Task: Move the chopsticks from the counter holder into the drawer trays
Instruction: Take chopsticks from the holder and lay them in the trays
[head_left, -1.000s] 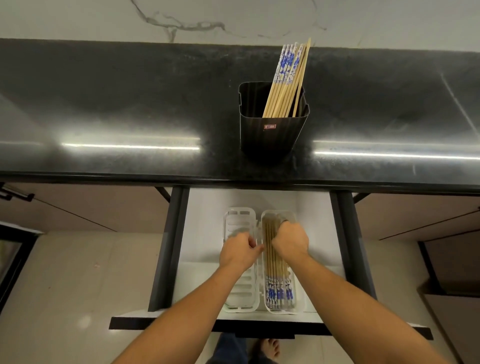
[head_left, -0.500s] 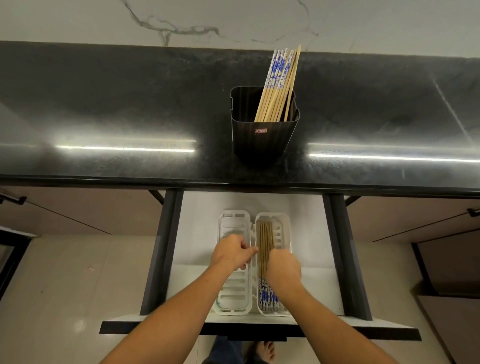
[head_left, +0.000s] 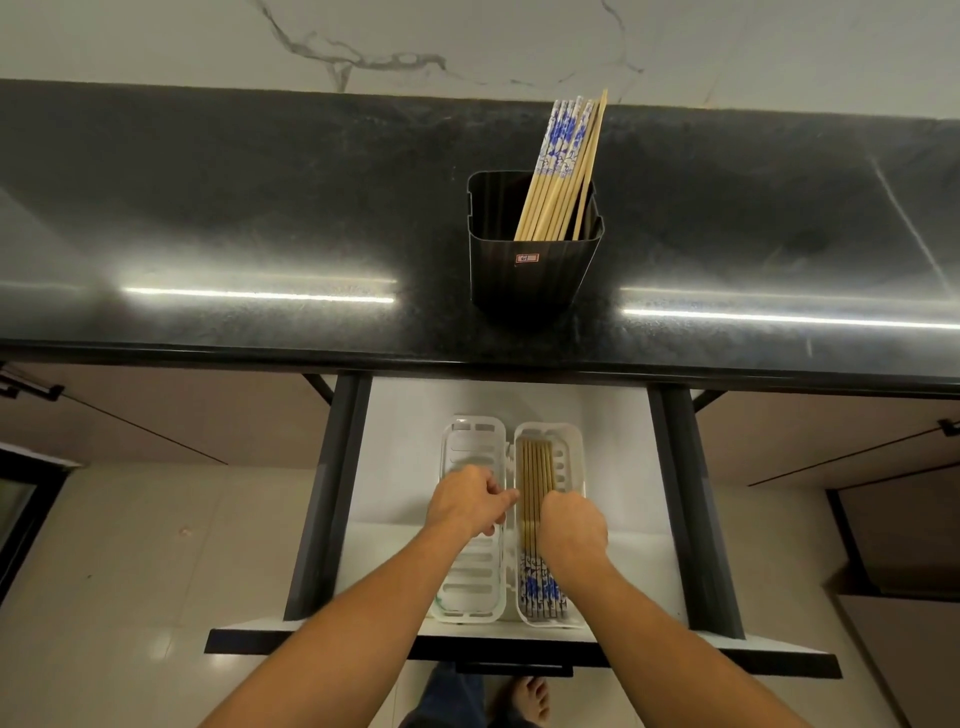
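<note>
Holder (head_left: 530, 280) with upright chopsticks (head_left: 558, 166), left hand (head_left: 467, 501) curled over tray (head_left: 470, 582), right hand (head_left: 571, 527) fisted over laid chopsticks (head_left: 535, 467), perhaps gripping, fingertips hidden.

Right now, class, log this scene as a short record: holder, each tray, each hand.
holder: black, on the counter, holder chopsticks leaning inside
left tray: no chopsticks visible
right tray: tray chopsticks lying lengthwise, patterned ends nearest
left hand: over left tray, fingers curled, grip unclear
right hand: on tray chopsticks, grip unclear
</note>
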